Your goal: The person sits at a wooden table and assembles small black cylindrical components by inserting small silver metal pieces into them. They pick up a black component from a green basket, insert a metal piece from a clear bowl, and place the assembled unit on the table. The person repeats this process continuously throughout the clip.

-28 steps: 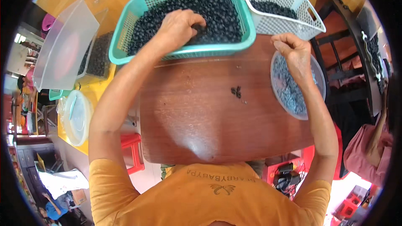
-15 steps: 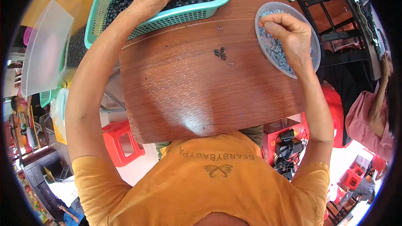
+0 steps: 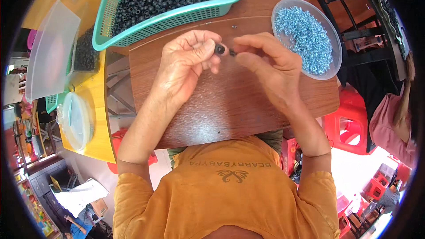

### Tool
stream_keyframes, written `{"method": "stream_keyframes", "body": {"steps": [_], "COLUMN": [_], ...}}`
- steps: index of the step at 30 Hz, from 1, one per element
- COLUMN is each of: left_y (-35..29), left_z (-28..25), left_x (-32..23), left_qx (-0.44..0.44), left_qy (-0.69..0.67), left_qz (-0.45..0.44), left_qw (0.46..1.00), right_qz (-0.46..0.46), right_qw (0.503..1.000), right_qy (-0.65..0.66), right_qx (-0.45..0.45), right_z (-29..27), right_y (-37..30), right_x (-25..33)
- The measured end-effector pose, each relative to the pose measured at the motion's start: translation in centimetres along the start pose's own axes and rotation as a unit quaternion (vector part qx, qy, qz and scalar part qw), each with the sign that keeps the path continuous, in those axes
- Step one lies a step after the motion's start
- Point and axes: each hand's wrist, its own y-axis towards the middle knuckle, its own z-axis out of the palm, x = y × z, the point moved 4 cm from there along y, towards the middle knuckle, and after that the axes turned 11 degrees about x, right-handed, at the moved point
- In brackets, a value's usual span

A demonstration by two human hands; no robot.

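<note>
Closer together now, your left hand (image 3: 180,59) clamps its fingers (image 3: 204,50) on a black bead (image 3: 219,49), your right hand (image 3: 275,64) on a small dark piece (image 3: 232,52).

A glossy brown wooden tabletop (image 3: 265,115) catches reflected light (image 3: 207,129). Left, a yellow tabletop (image 3: 101,128); beyond it, a dark cabinet (image 3: 42,179). Right, a red plastic stool (image 3: 361,114) and black slatted furniture (image 3: 365,56). The pale floor (image 3: 90,164) glares white at right.

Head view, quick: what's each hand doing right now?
Left hand: closed, pinching a black piece.
Right hand: closed, fingertips pinching a small dark part.
</note>
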Motion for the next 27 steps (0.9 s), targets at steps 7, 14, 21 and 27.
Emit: {"method": "stream_keyframes", "body": {"steps": [7,14,21,27], "left_y": [-1.5,-2.5,-3.1,-3.1], "left_z": [0.7,0.7,1.3,0.7], "left_x": [3.1,5.0,5.3,5.9], "left_qx": [-0.075,-0.1,-0.11,-0.122], "left_qy": [-0.045,-0.046,-0.078,-0.068], "left_qz": [0.026,0.057,0.052,0.063], "left_qw": [0.996,0.992,0.99,0.988], "right_qz": [-0.06,-0.11,-0.042,0.035], "right_qw": [0.991,0.974,0.992,0.998], "right_qy": [-0.116,-0.19,-0.104,-0.014], "right_qx": [-0.016,-0.056,-0.062,-0.056], "right_z": [1.6,2.6,2.7,3.1], "right_y": [-1.1,-2.4,-2.9,-3.2], "right_x": [-1.2,-1.3,-2.3,-3.2]}}
